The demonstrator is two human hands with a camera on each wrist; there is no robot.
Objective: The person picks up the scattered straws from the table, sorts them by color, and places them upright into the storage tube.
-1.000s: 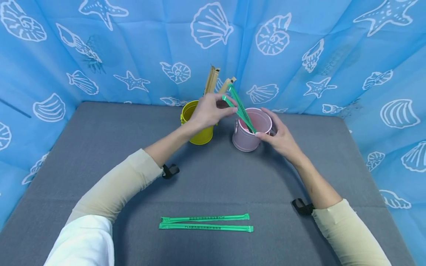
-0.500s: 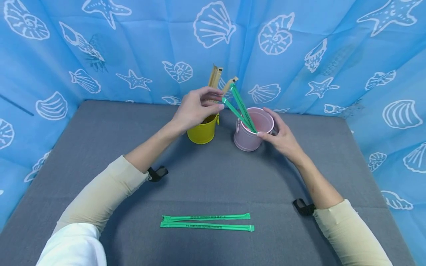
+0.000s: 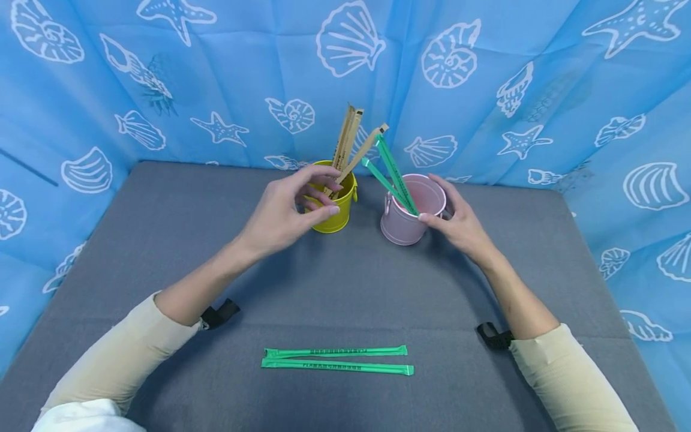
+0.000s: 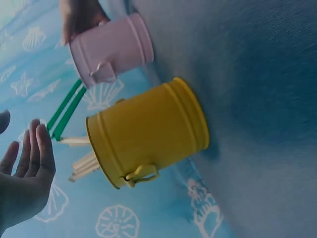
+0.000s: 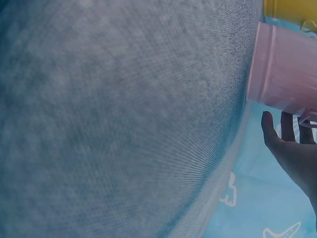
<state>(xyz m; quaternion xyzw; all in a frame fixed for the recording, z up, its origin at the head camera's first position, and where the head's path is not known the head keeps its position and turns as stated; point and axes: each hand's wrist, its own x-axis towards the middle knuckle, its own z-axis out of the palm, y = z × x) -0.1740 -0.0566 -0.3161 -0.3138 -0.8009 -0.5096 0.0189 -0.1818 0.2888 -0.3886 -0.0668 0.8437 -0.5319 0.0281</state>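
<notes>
My left hand (image 3: 286,207) holds nothing. Its fingers are relaxed, thumb apart from them, and in the head view it overlaps the yellow bucket (image 3: 332,223); the left wrist view shows it beyond the mouth of that yellow bucket (image 4: 148,131), apart from it. Several tan wrapped straws (image 3: 345,141) stand in the yellow bucket. My right hand (image 3: 461,228) grips the right side of the pink bucket (image 3: 402,231), thumb at the front of the rim. Two green wrapped straws (image 3: 394,171) lean out of the pink bucket toward the back left.
Two more green wrapped straws (image 3: 337,366) lie side by side on the grey tabletop (image 3: 345,288), near its front. A blue curtain (image 3: 227,66) with white shell prints hangs behind and beside the table.
My left hand has drawn back leftward and down from the green straws, letting go of the one it touched. My right hand stays on the pink bucket.
</notes>
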